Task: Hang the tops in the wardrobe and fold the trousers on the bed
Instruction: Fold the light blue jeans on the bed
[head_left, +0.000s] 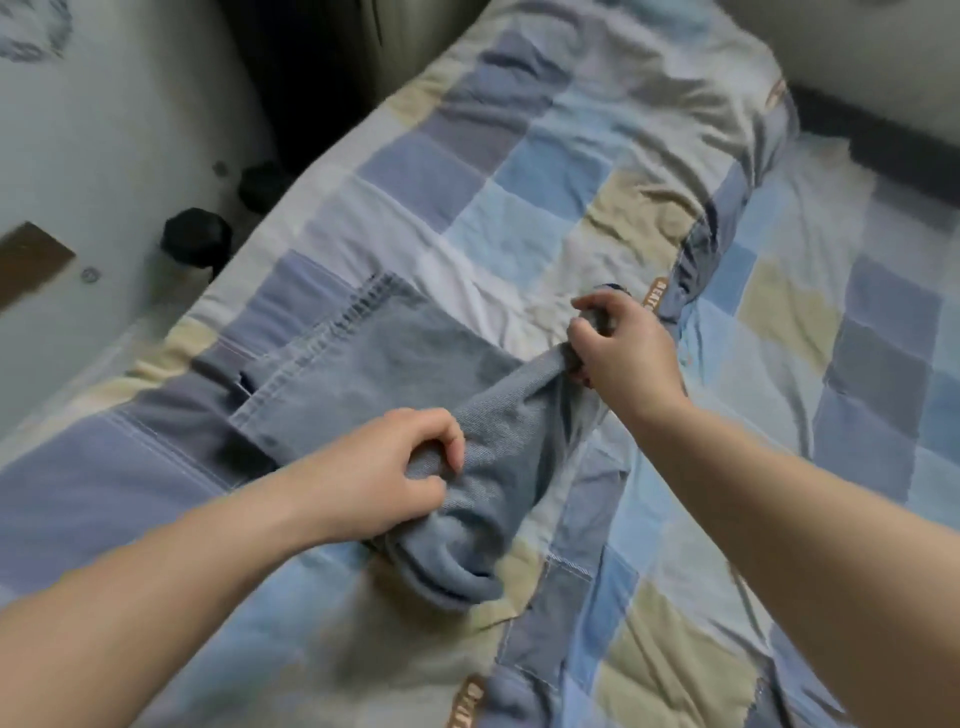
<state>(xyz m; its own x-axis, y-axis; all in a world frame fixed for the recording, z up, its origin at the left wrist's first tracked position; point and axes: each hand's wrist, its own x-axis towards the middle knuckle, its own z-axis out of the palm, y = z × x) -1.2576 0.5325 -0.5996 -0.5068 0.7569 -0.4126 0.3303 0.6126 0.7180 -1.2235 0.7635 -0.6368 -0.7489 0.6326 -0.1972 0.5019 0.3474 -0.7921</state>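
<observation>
Head view, some motion blur, edges soft. Blue denim trousers (395, 364) lie on the bed (519, 182), on top of a patchwork quilt (779, 312) in blue, grey and beige squares. Hem end with double stitching lies flat toward upper left; the near end is bunched and rolled into a thick fold close to the camera.

Left hand (384, 473) is closed, fingers curled, pinching a bunch of denim at the near part of the trousers. Fingertips are partly buried in the cloth. Right hand (618, 348) is also closed, gripping a twisted bunch of the same denim farther away; the cloth is pulled taut between the two hands. Something dark shows at the top of the right fist, too small to tell what. Both forearms are bare and cut off by the lower frame edge.

Waistband and second leg can't be made out; folds hide them. Brown labels on the quilt carry lettering, unreadable.

Left of the bed, pale floor (104, 156) with two dark dumbbell ends (197, 239), the farther one blurred. A brown patch (31, 260) at the left edge is cut off, unclear what. Top corners are too blurred to read.
</observation>
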